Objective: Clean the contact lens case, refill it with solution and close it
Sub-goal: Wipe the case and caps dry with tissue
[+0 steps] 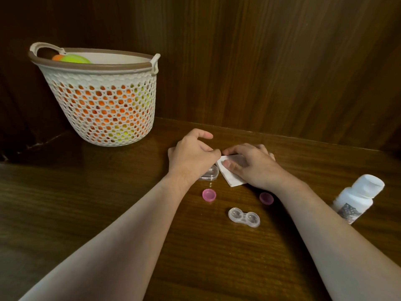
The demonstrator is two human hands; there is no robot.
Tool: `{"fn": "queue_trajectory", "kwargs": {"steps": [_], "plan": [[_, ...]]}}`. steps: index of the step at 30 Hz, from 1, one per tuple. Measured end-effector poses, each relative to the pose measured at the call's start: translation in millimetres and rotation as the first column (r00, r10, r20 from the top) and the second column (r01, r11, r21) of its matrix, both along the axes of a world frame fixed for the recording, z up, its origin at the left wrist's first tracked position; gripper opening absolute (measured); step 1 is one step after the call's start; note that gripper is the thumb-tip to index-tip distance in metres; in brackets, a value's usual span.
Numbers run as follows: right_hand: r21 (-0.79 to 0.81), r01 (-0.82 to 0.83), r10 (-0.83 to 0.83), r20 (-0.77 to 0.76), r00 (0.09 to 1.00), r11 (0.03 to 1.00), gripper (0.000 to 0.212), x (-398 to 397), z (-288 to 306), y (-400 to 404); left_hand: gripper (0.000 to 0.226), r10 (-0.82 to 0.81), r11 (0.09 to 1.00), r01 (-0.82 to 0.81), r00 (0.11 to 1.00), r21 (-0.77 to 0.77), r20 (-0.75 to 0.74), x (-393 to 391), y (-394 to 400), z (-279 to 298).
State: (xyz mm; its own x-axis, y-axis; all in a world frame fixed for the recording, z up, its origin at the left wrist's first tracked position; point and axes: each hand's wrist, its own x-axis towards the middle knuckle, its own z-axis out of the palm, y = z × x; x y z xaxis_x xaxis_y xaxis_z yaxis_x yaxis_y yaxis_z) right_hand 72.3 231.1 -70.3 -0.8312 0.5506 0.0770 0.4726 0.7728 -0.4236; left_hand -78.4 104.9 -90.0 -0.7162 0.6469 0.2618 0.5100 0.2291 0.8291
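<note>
- Your left hand (pixel 192 154) sits over the near-left corner of a white tissue (pixel 231 178), fingers curled, thumb and forefinger pinching the paper's edge.
- Your right hand (pixel 249 164) lies on the same tissue, fingers fairly straight and pressing it flat to the wooden surface (pixel 108 203); that grip has hold of nothing.
- Contact lens case (pixel 244 217) lies open, both wells up, nearer you than the tissue and apart from both hands.
- Two pink caps off the case: left cap (pixel 209 195) below your left wrist, right cap (pixel 266 198) just beside your right wrist.
- Solution bottle (pixel 358 197) stands at the right, leaning in this view (wide lens).
- Small clear box (pixel 209 175) partly hidden under your left hand.
- Perforated basket (pixel 102 101) far left, orange and green items inside.
</note>
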Motion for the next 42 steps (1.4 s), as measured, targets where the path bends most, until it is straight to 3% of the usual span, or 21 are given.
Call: {"fn": "queue_trajectory", "kwargs": {"steps": [7, 13, 17, 21, 25, 28, 33, 38, 42], "plan": [[-0.017, 0.009, -0.009, 0.001, 1.0, 1.0, 0.032, -1, 3, -2, 0.044, -0.009, 0.999, 0.007, 1.0, -0.05, -0.029, -1, 0, -1], [0.001, 0.018, -0.018, -0.154, 0.988, 1.0, 0.053, 8, 15, 2, 0.04, -0.082, 0.991, 0.082, 0.997, 0.107, -0.004, 6, -5, 15], [0.004, 0.027, -0.027, -0.102, 0.994, 1.0, 0.041, 12, 23, 10, 0.028, -0.217, 0.949, 0.207, 0.976, 0.237, 0.018, 18, -10, 30], [-0.006, 0.089, -0.089, -0.135, 0.987, 0.996, 0.032, 10, 20, 14, 0.052, -0.29, 0.923, 0.258, 0.954, 0.284, 0.074, 27, -15, 38], [-0.095, 0.229, -0.245, -0.225, 0.943, 0.969, 0.043, 9, 25, 12, 0.085, -0.344, 0.937, 0.324, 0.922, 0.132, 0.176, 28, -13, 35], [-0.097, 0.243, -0.261, -0.286, 0.922, 0.965, 0.04, 9, 29, 12, 0.102, -0.38, 0.923, 0.384, 0.918, -0.016, 0.113, 27, -10, 31], [-0.215, 0.219, -0.292, -0.412, 0.863, 0.952, 0.035, 10, 29, 11, 0.1, -0.369, 0.917, 0.365, 0.93, -0.158, 0.009, 28, -8, 27], [-0.324, 0.176, -0.352, -0.642, 0.681, 0.93, 0.011, 11, 33, 14, 0.1, -0.366, 0.91, 0.351, 0.93, -0.222, -0.032, 29, -10, 27], [-0.389, 0.188, -0.426, -0.723, 0.544, 0.902, 0.018, 9, 38, 14, 0.108, -0.352, 0.906, 0.322, 0.934, -0.275, -0.065, 31, -9, 27]]}}
